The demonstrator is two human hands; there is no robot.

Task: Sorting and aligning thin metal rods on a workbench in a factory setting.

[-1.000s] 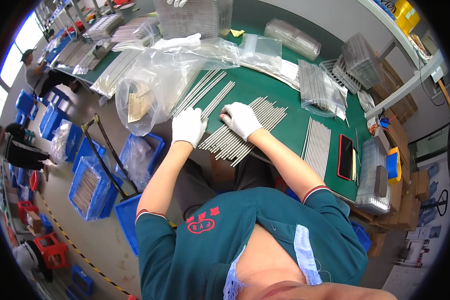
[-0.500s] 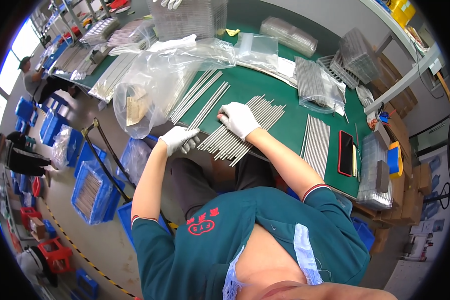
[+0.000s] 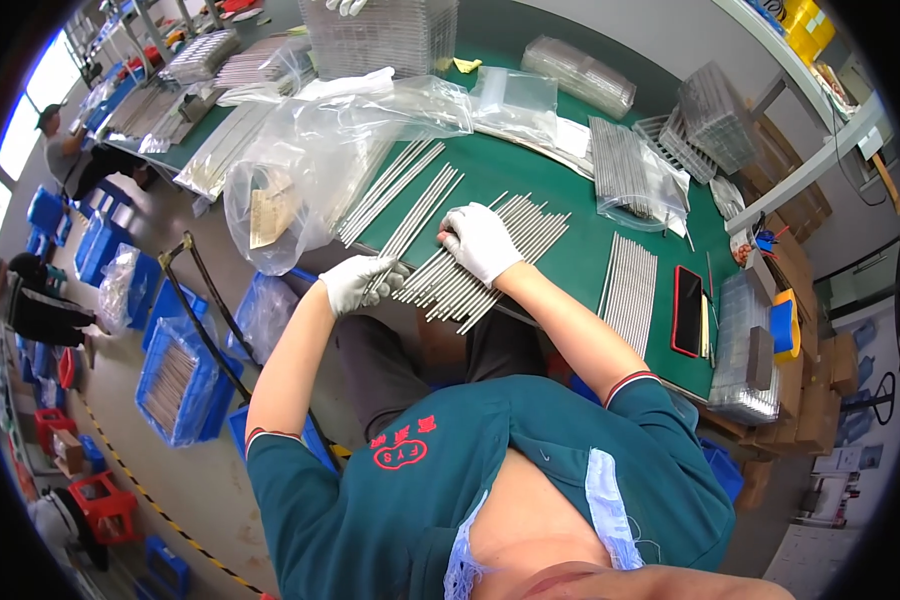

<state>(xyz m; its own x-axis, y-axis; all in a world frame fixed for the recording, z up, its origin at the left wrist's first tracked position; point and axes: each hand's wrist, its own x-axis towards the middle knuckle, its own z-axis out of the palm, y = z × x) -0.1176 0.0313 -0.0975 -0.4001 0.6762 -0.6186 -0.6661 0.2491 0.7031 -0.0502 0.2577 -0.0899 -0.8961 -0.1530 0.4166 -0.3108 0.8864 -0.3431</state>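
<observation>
My left hand, in a white glove, is closed around the near ends of a few thin metal rods. These rods point away from me over the green table's front edge. My right hand, gloved too with bare fingertips showing, rests over a loose pile of metal rods. Its fingers are curled together at the pile's left side, and what they pinch is hidden. Left of the held rods lies another small group of metal rods, partly beside a large clear plastic bag.
A neat row of rods and a red-edged phone lie to the right. Bagged rods and clear plastic trays stand behind. A clear tray stack rises at the back. Blue crates sit on the floor.
The bundle in my left hand looks slightly thicker and its rods have shifted a little. My right hand has barely moved on the pile.
</observation>
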